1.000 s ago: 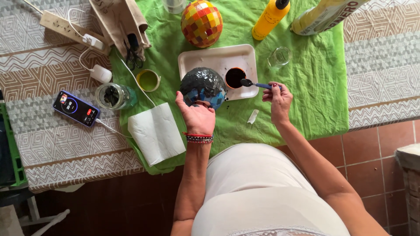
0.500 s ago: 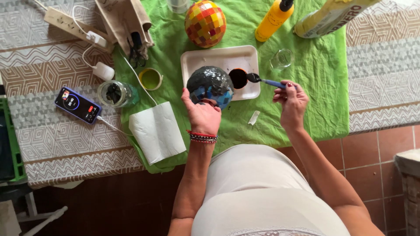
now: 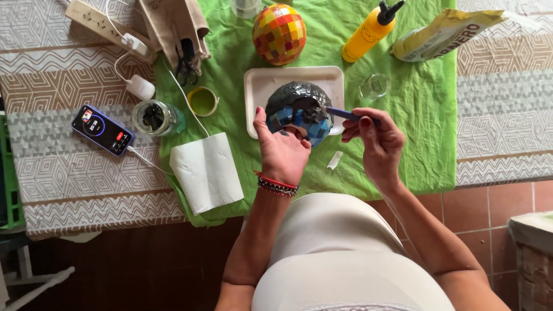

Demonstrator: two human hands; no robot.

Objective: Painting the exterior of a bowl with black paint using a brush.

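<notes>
A round ball (image 3: pixel 299 112) covered in blue tiles and dark grey paste is held over a white tray (image 3: pixel 259 92).

The ball looks hard, a bit heavy and messy, so it is best cupped from below. It is gripped by the left hand (image 3: pixel 282 152), fingers curled around it. A thin blue tool (image 3: pixel 343 114) is pinched in the right hand (image 3: pixel 374 141), its tip touching the ball.
</notes>
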